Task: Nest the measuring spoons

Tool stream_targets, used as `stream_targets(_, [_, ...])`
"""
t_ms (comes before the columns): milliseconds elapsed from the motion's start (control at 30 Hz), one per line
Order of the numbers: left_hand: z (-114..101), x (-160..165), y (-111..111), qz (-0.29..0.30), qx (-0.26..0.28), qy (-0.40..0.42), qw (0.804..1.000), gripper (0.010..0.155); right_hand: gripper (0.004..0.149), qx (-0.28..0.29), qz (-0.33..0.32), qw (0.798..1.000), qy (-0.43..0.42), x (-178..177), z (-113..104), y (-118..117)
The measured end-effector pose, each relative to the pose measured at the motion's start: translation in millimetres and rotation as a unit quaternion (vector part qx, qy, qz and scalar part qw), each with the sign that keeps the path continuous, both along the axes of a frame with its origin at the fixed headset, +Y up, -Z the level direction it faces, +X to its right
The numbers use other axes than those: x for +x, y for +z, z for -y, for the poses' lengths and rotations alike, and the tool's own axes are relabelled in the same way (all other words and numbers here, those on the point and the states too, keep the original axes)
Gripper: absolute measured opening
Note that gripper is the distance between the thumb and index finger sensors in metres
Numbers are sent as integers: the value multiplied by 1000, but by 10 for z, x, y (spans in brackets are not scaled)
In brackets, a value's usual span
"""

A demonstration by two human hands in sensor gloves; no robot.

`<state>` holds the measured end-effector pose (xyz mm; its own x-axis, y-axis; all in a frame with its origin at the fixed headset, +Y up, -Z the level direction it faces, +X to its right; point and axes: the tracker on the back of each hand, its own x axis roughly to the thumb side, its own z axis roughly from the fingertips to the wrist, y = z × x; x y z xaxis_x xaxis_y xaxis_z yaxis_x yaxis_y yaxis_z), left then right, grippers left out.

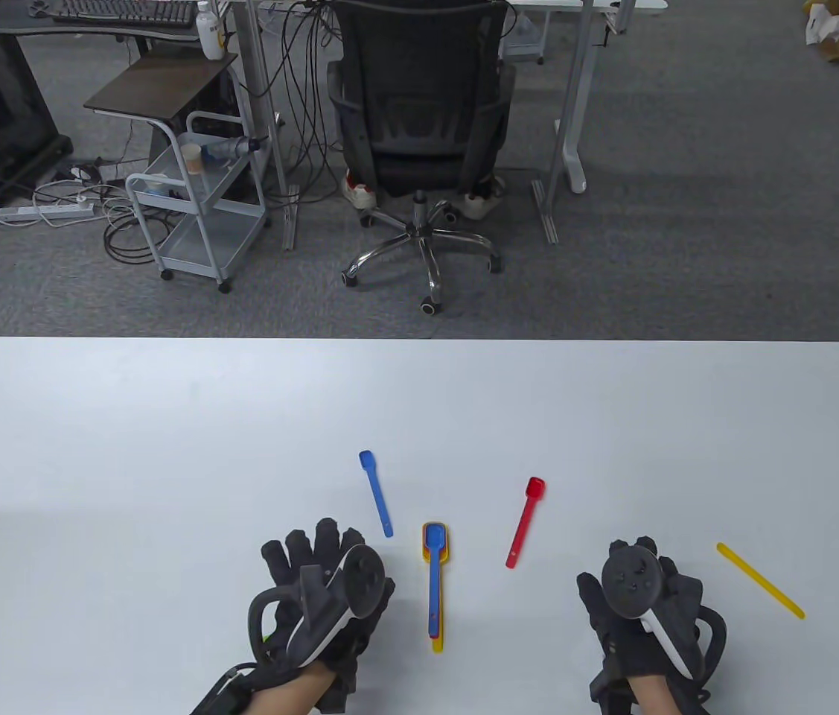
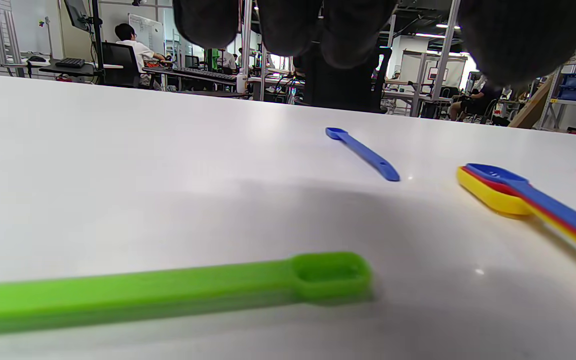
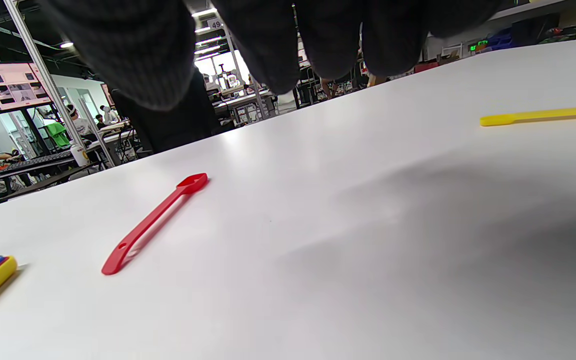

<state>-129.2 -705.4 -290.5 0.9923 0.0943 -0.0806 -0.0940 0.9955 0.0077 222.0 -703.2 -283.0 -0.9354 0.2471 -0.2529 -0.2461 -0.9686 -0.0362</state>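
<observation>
From above we see a nested stack of blue, red and yellow spoons between our hands, a small blue spoon far-left, a red spoon right, a yellow spoon far right. Only the left wrist view reveals a green spoon beneath our left hand. Both hands' fingers hover spread, the right hand holding nothing.

I note smooth, slightly glossy plastic on the green spoon and red spoon; table smooth white, faint sheen.
</observation>
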Motion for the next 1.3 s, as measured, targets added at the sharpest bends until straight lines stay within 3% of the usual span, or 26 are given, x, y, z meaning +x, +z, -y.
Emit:
stream_targets(300, [50, -338, -40, -13, 14, 2, 1000, 81, 70, -1, -2, 1000, 6, -30, 7, -3])
stream_targets(800, [-49, -716, 2, -36, 35, 27, 998, 83, 69, -12, -10, 999, 45, -145, 118, -32])
stream_targets(1300, [-90, -916, 39, -59, 43, 36, 997, 83, 70, -20, -10, 998, 55, -422, 75, -287])
